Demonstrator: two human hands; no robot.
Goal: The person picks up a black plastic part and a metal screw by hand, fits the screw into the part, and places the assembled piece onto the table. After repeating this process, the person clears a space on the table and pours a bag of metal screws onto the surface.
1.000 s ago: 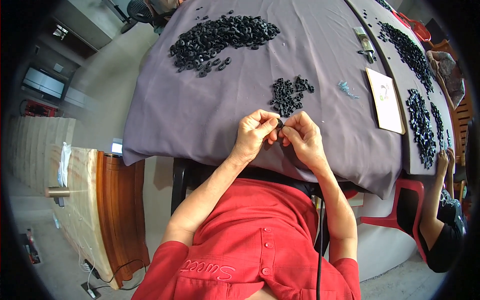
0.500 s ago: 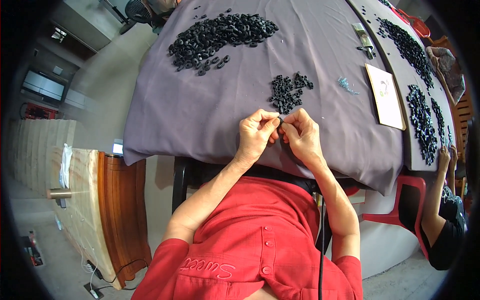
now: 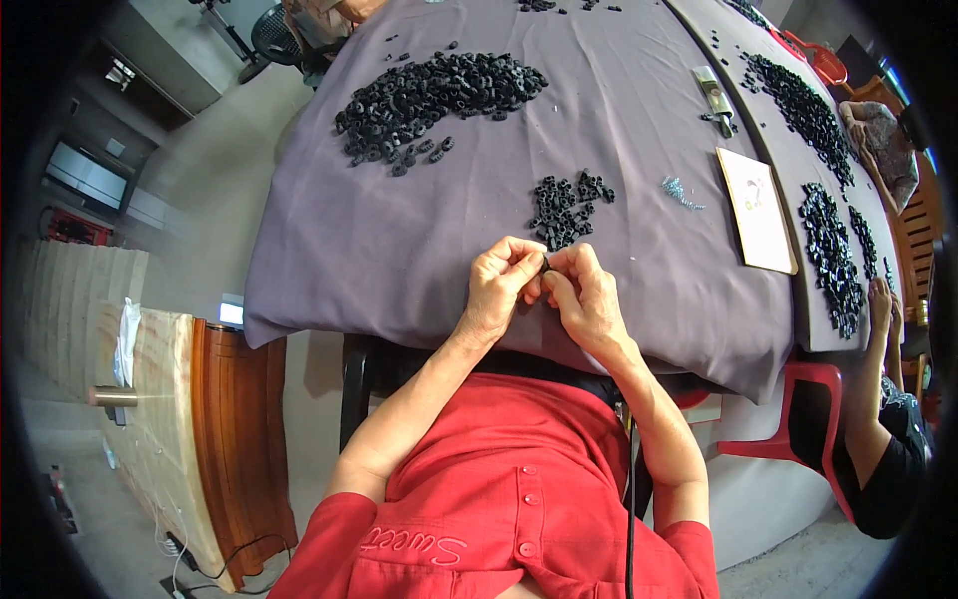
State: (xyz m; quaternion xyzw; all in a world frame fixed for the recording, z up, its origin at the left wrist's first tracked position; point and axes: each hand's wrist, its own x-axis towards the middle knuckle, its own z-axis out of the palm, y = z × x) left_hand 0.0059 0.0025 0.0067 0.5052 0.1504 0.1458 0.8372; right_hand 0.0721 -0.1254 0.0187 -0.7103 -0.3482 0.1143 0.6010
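Note:
My left hand and my right hand meet over the front part of the grey cloth-covered table. Between their fingertips they pinch one small black part, mostly hidden by the fingers. Just beyond them lies a small pile of black ring-like parts. Farther off to the left spreads a larger heap of black ridged, round parts. A little cluster of small bluish springs lies to the right of the small pile.
A pale flat board and a tube lie at the right. On the adjoining table are more black piles, with another person's hands beside them. A red chair and wooden cabinet flank me.
The view has shifted slightly, so the table's things appear a little lower and to the left. Both hands keep pinching the small black part together.

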